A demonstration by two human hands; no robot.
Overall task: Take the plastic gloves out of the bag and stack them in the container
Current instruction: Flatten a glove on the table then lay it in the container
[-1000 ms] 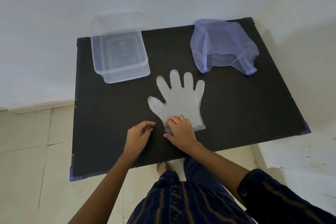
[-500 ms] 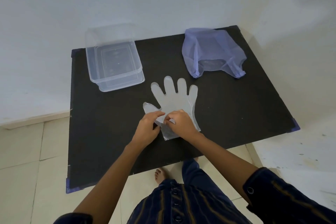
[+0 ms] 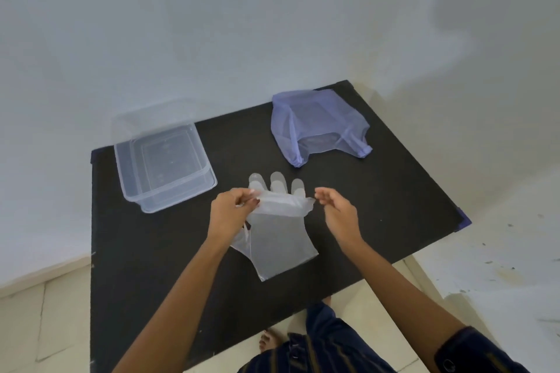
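Lifted off the worktop (image 3: 151,281) since half a second ago, the plastic glove (image 3: 278,230) now hangs in the air, its upper part folded over toward the person and its cuff dangling near the front edge. Both hands have risen with it and spread apart: the left hand (image 3: 231,210) pinches the folded edge between thumb and fingers, while the right hand (image 3: 336,212) is loosely open, fingertips at the glove's right edge; whether they grip it I cannot tell. Behind, the clear container (image 3: 165,166) stands at the worktop's far left and the crumpled purple bag (image 3: 315,124) lies at the far right, both where they were. This black worktop sits in a corner of pale walls (image 3: 212,24) above a tiled floor (image 3: 39,321).
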